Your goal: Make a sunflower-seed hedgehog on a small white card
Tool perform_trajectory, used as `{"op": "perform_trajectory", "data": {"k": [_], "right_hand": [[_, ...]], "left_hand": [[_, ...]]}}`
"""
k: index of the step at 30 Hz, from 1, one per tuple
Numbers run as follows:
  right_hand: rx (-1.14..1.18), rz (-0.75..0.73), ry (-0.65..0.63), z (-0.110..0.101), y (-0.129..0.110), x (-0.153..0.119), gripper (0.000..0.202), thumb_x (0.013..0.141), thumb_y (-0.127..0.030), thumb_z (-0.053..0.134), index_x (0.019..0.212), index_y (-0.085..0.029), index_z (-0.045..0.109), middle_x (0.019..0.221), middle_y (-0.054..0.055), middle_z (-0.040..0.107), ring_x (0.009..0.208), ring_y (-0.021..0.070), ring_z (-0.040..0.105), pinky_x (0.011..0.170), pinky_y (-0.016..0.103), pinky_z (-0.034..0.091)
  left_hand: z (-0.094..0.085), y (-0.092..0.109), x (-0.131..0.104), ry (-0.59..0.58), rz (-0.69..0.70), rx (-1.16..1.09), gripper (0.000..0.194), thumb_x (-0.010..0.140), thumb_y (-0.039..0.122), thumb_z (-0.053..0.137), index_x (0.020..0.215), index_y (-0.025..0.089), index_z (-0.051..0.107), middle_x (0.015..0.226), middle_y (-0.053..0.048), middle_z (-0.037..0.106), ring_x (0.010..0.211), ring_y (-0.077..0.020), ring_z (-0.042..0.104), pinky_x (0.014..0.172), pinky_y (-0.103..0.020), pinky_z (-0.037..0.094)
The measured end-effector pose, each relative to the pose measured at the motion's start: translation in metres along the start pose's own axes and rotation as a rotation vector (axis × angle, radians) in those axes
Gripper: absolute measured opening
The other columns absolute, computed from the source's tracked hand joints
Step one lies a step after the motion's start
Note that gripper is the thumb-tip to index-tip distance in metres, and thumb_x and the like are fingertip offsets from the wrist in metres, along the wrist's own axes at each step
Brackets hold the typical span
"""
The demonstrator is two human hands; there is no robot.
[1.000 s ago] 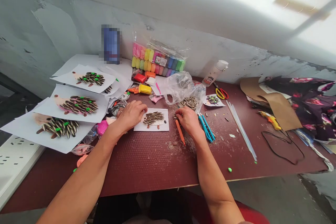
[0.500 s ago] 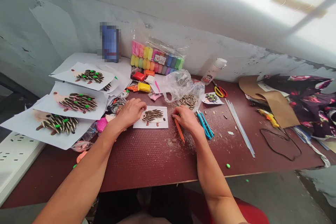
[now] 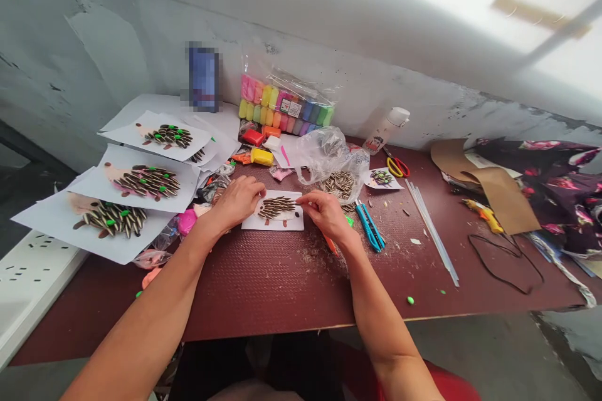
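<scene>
A small white card (image 3: pixel 254 220) lies flat on the table, bearing a hedgehog figure (image 3: pixel 277 207) with a pale body, brown feet and sunflower seeds for spines. My left hand (image 3: pixel 239 200) is closed at the card's left edge, fingertips on it. Over the card's right edge, my right hand (image 3: pixel 325 208) pinches thumb and forefinger together beside the hedgehog's rear; anything between them is too small to make out. Under my right wrist lies an orange stick-like tool (image 3: pixel 330 244), partly hidden. Loose sunflower seeds (image 3: pixel 338 184) are heaped behind my right hand, beside a clear plastic bag (image 3: pixel 324 150).
Finished-looking hedgehog cards (image 3: pixel 141 185) are stacked at left. A blue-handled cutter (image 3: pixel 370 225), glue sticks (image 3: pixel 433 232), scissors (image 3: pixel 397 166) and a white bottle (image 3: pixel 386 131) stand or lie to the right. Coloured clay packs (image 3: pixel 286 103) lean against the wall.
My right hand has moved left, from above the orange tool to the card's right edge. My left hand stays at the card. The whole view has shifted slightly.
</scene>
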State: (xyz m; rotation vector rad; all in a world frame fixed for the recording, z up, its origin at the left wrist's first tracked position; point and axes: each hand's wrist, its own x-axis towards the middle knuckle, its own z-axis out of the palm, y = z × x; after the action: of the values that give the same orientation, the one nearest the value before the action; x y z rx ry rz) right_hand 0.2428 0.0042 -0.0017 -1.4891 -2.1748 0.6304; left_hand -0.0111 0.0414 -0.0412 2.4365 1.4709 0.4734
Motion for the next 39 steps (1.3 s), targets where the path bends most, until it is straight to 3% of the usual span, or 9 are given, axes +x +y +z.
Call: {"op": "perform_trajectory", "data": {"k": [6, 27, 39], "right_hand": [[-0.012, -0.049, -0.074, 0.011, -0.013, -0.001, 0.011, 0.091, -0.011, 0.066, 0.087, -0.019, 0.073, 0.084, 0.000, 0.068, 0.076, 0.0133, 0.058, 0.074, 0.024, 0.040], [-0.183, -0.060, -0.063, 0.027, -0.019, -0.001, 0.011, 0.098, -0.016, 0.061, 0.092, -0.020, 0.070, 0.095, 0.005, 0.066, 0.093, 0.0175, 0.059, 0.082, 0.026, 0.042], [-0.259, -0.100, -0.039, 0.034, -0.016, 0.001, 0.012, 0.098, -0.016, 0.062, 0.091, -0.021, 0.071, 0.092, 0.004, 0.066, 0.092, 0.0182, 0.059, 0.082, 0.026, 0.043]], "left_hand": [[-0.001, 0.000, 0.000, -0.002, 0.007, 0.002, 0.026, 0.090, 0.014, 0.048, 0.090, 0.022, 0.073, 0.093, -0.008, 0.067, 0.092, -0.0252, 0.056, 0.086, -0.039, 0.047], [0.000, 0.001, 0.000, 0.004, 0.012, 0.050, 0.024, 0.090, 0.014, 0.049, 0.091, 0.022, 0.071, 0.093, -0.008, 0.068, 0.092, -0.0249, 0.057, 0.082, -0.037, 0.046], [-0.002, 0.005, 0.000, -0.016, -0.009, 0.052, 0.027, 0.091, 0.012, 0.048, 0.093, 0.021, 0.073, 0.093, -0.009, 0.067, 0.092, -0.0263, 0.057, 0.082, -0.037, 0.045]]}}
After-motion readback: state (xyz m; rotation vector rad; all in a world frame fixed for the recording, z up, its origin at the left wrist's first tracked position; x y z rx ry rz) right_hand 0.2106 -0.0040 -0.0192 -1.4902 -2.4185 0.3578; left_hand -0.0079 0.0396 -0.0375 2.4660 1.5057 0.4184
